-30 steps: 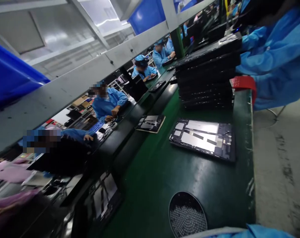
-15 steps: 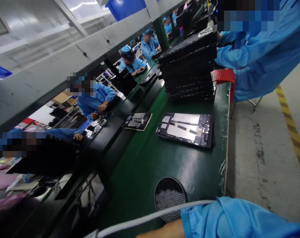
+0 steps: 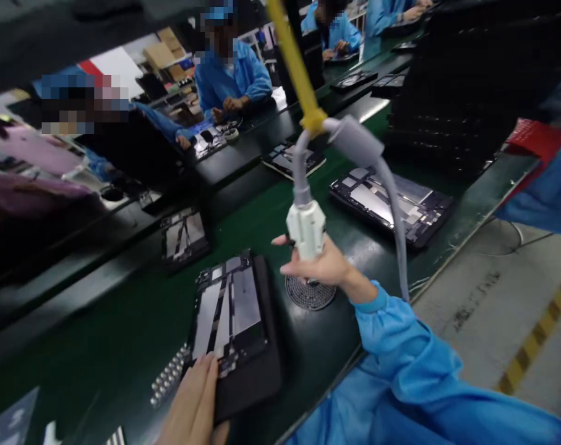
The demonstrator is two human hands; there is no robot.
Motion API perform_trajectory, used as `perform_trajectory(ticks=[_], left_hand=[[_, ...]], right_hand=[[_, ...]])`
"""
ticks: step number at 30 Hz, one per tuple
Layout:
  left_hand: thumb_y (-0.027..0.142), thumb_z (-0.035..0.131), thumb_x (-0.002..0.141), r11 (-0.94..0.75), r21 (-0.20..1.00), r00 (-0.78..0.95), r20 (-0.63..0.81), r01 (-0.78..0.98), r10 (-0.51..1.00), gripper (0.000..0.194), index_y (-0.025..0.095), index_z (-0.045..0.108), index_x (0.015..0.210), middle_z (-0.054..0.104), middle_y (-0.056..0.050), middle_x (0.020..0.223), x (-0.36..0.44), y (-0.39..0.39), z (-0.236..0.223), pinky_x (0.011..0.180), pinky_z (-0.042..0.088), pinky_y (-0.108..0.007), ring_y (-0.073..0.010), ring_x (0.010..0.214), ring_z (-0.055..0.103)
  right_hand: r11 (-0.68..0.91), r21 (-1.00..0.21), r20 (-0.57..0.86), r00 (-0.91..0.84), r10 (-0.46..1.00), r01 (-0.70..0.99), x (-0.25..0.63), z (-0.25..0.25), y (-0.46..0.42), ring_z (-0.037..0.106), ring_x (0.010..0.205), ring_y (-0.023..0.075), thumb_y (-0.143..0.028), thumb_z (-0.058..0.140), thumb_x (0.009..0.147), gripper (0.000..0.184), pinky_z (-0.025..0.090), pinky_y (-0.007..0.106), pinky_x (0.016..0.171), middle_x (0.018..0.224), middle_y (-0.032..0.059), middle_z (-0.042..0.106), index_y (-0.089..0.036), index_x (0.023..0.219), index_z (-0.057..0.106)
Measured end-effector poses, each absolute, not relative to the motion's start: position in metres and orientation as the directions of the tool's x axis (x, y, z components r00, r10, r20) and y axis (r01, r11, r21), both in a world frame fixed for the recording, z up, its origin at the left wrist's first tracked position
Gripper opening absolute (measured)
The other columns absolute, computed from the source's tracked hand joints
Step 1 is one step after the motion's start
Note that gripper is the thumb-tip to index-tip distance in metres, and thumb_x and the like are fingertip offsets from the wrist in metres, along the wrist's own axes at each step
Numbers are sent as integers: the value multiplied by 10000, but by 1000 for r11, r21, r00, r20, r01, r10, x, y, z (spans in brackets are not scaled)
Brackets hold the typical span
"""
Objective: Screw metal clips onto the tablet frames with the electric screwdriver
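Observation:
An opened tablet (image 3: pixel 247 296) with silver battery panels exposed lies tilted on a black pad (image 3: pixel 261 377) at the front of the bench. On its near-left corner rest the straight, flat fingers of my left hand (image 3: pixel 194 395). My right hand (image 3: pixel 324 262) is closed around a white electric screwdriver (image 3: pixel 307 232) that hangs upright from a grey cable (image 3: pixel 301 161). Just below that hand sits a round dish of screws (image 3: pixel 310 295), partly hidden by it. The screwdriver's tip does not show clearly.
A metal studded strip (image 3: pixel 169 377) lies left of the tablet. Other opened tablets (image 3: pixel 391 204) lie farther up the green bench (image 3: pixel 243 216). A tall black stack (image 3: pixel 466 93) stands at the right. A yellow strap (image 3: pixel 294 62) hangs overhead; co-workers (image 3: pixel 231 80) sit opposite.
The view has swung down and left, bringing both hands into sight. My right hand now grips the screwdriver over the dish; the near tablet and my left hand on it now show.

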State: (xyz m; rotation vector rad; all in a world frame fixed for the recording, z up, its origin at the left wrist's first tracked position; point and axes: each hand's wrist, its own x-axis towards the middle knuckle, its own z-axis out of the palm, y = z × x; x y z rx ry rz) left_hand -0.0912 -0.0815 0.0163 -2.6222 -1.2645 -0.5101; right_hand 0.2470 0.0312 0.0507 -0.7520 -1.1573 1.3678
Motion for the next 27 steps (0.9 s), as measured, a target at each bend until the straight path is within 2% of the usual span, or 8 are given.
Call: perform_trajectory(ticks=[2,5,8,13,17,22,25,27], left_hand=[[210,541,859,-645,-81,629,342,760,698,723,159,242,1516,446,-128,1475,-74,-93,10,1132,382,-429,-296,1284,512],[426,513,900,-623,-129,631,283,772,723,756,114,206,1516,487,-183,1431,-51,-97,10,1089,395,-523,-332,1276,514],[619,496,851,-602,-147,618,261,785,741,897,103,187,1516,487,-199,1426,-27,-88,10,1074,349,-609,-379,1311,461],[803,545,676,-603,-86,604,233,793,762,1137,66,246,1489,446,-228,1448,8,-64,2,1114,172,-685,-449,1346,377],[678,597,754,-649,-36,631,278,760,724,949,46,364,1423,487,-223,1417,19,-57,-6,1146,126,-648,-406,1333,418],[306,585,887,-637,49,556,439,769,705,479,53,516,1288,619,-189,1283,45,-71,-15,1139,254,-568,-338,1265,519],[218,575,892,-595,90,488,482,799,728,395,51,545,1248,631,-188,1265,60,-78,-16,1122,302,-561,-333,1255,531],[271,575,901,-601,124,498,444,789,745,430,63,529,1274,613,-185,1293,59,-77,-13,1107,322,-586,-340,1258,528]], right_hand=[[153,-947,176,-59,983,-282,261,50,31,497,362,79,-239,811,637,400,433,202,396,455,-72,566,-120,985,654],[178,-953,178,24,984,-245,264,43,31,501,370,79,-236,818,627,291,432,210,412,440,-65,557,-130,825,633],[180,-954,172,56,984,-239,255,37,32,511,376,86,-240,821,611,291,442,225,432,443,-66,563,-147,782,605],[192,-961,175,101,979,-201,248,35,28,508,374,91,-278,816,610,305,446,243,438,437,-66,562,-164,768,581],[180,-969,166,92,982,-169,254,34,19,520,388,98,-303,805,627,324,451,247,440,433,-79,547,-180,786,551],[164,-980,154,89,984,-115,256,26,8,517,400,102,-330,769,671,295,449,253,448,436,-81,543,-192,803,544],[178,-979,167,107,980,-100,255,23,9,518,399,106,-307,750,684,264,457,263,460,439,-78,548,-198,804,543],[196,-976,184,134,974,-89,254,24,12,520,395,109,-275,740,684,244,462,268,464,437,-76,553,-199,809,545]])
